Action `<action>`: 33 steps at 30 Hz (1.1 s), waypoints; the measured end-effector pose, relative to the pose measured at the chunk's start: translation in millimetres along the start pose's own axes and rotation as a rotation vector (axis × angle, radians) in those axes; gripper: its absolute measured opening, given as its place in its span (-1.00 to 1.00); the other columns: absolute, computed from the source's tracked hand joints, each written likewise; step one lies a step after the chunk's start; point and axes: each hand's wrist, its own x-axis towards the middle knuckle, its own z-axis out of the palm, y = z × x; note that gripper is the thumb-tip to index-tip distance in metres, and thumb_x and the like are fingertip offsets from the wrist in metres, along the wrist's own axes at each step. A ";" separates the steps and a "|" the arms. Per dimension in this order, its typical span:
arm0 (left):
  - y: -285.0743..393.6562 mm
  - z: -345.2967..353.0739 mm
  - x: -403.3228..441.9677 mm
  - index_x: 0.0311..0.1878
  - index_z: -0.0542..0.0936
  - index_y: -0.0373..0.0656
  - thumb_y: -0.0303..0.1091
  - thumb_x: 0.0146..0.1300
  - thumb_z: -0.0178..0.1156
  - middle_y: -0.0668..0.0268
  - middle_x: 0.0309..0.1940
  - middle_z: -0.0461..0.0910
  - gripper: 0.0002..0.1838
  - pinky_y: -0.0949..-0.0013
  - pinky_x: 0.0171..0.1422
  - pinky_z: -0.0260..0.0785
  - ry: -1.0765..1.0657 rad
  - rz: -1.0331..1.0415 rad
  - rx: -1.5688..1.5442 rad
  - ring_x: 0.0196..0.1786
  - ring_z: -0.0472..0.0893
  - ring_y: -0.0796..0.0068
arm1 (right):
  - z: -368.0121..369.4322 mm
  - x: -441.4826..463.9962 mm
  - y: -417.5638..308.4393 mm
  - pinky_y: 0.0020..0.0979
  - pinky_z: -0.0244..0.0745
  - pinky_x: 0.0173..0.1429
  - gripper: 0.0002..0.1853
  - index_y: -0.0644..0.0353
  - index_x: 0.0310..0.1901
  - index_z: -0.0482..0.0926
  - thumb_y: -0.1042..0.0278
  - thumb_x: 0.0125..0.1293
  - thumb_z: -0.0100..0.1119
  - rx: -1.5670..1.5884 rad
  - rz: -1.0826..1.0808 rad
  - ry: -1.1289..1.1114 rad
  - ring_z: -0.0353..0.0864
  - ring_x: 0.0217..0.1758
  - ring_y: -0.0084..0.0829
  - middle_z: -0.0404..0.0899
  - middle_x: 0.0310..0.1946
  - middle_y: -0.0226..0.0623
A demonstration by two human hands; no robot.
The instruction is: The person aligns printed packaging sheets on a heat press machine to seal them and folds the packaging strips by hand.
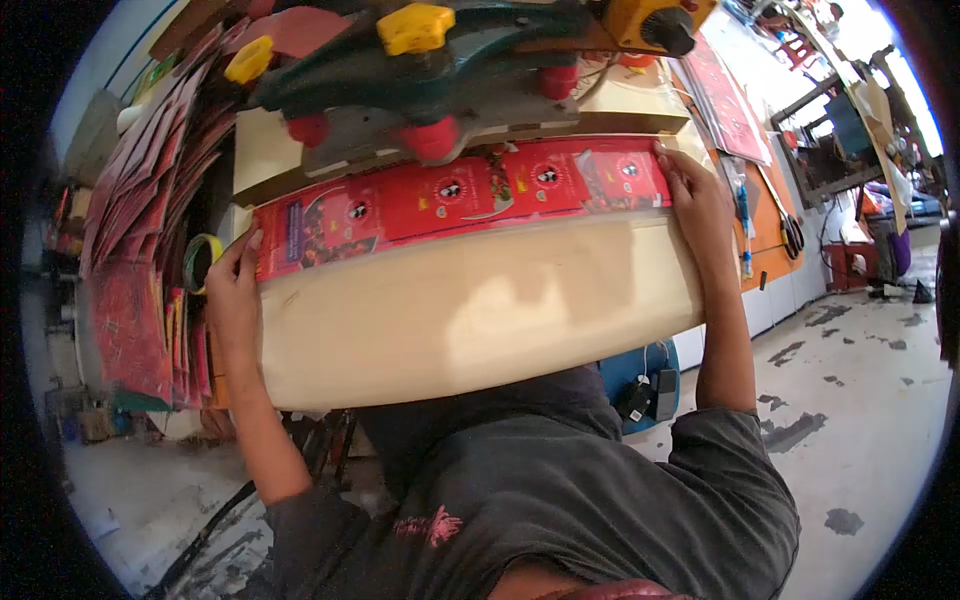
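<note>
A red printed sheet (420, 205) with round logos and food pictures lies across a cream-coloured work surface (380, 340). My left hand (236, 285) holds the sheet's left end, with the thumb on top near the corner. At the opposite end, my right hand (694, 195) pinches the right edge, its thumb near the upper corner. Fingers of both hands are partly hidden below the edges. Just behind the sheet stands a dark green machine (480, 60) with yellow knobs (416, 29) and red clamp parts (430, 138). The sheet's far edge lies close to the machine's base.
Piled red printed sheets (140, 230) stand at the left, beside a tape roll (204, 262). On the right, black-handled scissors (791, 232) lie on an orange surface near another red sheet (728, 105). A blue stool (655, 365) carries a dark device with a cable.
</note>
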 end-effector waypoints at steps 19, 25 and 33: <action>-7.8 4.2 -0.7 0.14 0.74 -0.24 -0.21 0.50 0.23 -0.05 -0.01 0.76 -0.66 0.25 0.14 0.53 0.106 0.146 0.023 0.01 0.78 0.08 | 2.2 6.9 15.7 -0.17 0.51 0.27 -0.57 0.07 0.26 0.68 0.00 0.62 0.03 0.075 -0.054 -0.107 0.72 0.19 -0.02 0.74 0.08 0.00; -10.9 4.8 0.4 0.13 0.75 -0.22 -0.16 0.50 0.25 -0.06 -0.01 0.75 -0.64 0.25 0.13 0.53 0.102 0.168 0.015 -0.01 0.78 0.08 | -0.8 3.2 -1.7 -0.31 0.50 0.30 -0.62 0.19 0.28 0.66 0.20 0.63 0.06 0.136 -0.033 -0.120 0.73 0.17 -0.25 0.76 0.10 -0.04; -6.1 4.0 2.8 0.26 0.65 -0.37 -0.03 0.58 0.17 -0.01 0.14 0.74 -0.46 0.30 0.37 0.42 0.044 0.125 0.053 0.18 0.70 0.32 | 6.7 3.6 19.5 -0.10 0.61 0.15 -0.64 -0.11 0.12 0.78 -0.05 0.55 0.11 0.038 -0.017 0.005 0.79 0.00 -0.07 0.79 -0.06 -0.12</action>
